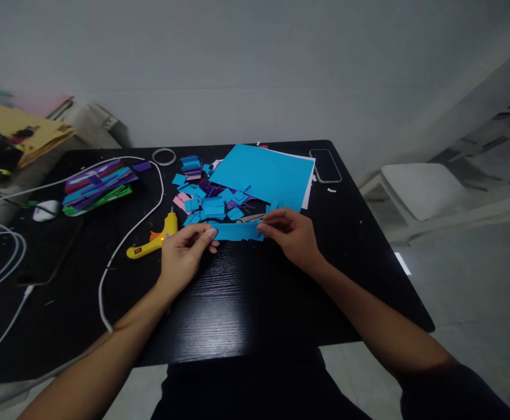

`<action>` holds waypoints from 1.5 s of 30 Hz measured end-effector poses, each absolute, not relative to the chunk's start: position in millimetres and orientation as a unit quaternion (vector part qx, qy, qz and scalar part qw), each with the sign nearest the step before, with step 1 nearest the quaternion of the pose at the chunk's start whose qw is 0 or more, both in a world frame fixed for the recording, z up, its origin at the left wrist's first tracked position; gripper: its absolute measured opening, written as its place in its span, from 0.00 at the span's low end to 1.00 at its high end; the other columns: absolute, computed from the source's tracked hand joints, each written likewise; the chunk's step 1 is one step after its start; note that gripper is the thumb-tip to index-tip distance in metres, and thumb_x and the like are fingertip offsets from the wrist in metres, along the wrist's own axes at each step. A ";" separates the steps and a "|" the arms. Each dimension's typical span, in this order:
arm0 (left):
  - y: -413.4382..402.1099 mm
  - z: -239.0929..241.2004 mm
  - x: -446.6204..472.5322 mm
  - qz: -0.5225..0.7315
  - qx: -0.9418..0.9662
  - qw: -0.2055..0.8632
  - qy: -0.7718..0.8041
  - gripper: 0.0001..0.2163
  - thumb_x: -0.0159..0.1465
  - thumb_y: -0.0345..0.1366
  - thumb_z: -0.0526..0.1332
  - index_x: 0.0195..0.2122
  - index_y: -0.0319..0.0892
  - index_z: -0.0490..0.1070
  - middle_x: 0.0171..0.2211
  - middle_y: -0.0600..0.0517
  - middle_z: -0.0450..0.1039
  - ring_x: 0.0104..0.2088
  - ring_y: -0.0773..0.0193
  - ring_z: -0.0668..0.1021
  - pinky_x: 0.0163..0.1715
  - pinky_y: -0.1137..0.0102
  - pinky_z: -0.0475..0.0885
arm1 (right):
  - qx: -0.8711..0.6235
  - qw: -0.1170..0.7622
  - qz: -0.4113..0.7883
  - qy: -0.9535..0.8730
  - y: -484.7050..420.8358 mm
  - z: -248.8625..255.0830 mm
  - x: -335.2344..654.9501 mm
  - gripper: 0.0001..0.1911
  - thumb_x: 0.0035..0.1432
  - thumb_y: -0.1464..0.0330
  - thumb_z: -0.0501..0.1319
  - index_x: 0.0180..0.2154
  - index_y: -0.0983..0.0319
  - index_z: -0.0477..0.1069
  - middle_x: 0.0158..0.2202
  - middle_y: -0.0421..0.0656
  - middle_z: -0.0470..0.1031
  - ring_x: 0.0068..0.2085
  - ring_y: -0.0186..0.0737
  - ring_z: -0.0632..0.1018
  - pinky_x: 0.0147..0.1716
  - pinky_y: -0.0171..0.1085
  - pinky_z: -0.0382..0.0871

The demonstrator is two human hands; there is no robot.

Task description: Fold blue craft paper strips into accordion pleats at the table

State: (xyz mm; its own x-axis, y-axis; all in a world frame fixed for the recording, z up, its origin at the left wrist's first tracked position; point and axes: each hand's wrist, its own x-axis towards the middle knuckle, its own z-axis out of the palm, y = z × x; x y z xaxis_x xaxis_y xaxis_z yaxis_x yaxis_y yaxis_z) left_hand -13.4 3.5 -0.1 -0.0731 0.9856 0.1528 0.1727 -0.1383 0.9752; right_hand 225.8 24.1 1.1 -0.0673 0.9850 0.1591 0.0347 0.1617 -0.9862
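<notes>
A blue paper strip [236, 231] is stretched level between my two hands, just above the near side of a paper heap. My left hand [184, 252] pinches its left end between thumb and fingers. At the other end, my right hand [290, 234] grips the strip with thumb and fingertips. Behind it lie cut blue paper pieces [213, 206], with pink and purple ones among them. A large blue sheet [259, 174] rests beyond my right hand, over white paper. Scissors [251, 218] show partly behind the strip. Beside my left hand is a yellow glue gun [153, 238].
A white cable [139, 220] curves across the table's left side, near my left forearm. Further left are a bundle of coloured paper strips [98, 185], a white mouse [45, 210] and a dark phone [49, 256]. A phone-shaped case [325, 166] and a tape roll [164, 156] lie toward the back.
</notes>
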 end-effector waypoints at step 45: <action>10.2 5.7 -15.3 0.474 0.494 0.490 0.539 0.06 0.61 0.37 0.69 0.31 0.39 0.80 0.21 0.53 0.78 0.19 0.68 0.77 0.23 0.75 0.72 | -0.440 0.382 0.706 -0.404 31.7 -8.0 226.1 0.15 0.50 0.60 0.76 0.32 0.64 0.79 0.29 0.45 0.83 0.31 0.39 0.84 0.32 0.36 0.81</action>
State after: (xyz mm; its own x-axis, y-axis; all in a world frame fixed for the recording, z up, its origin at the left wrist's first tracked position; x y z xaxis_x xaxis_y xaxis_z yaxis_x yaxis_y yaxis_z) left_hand -15.3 10.2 5.7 -0.0308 0.9977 -0.0600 0.0683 0.0619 0.9957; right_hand 226.1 31.7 -8.0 -0.3218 0.8939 -0.3120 -0.1840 -0.3823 -0.9055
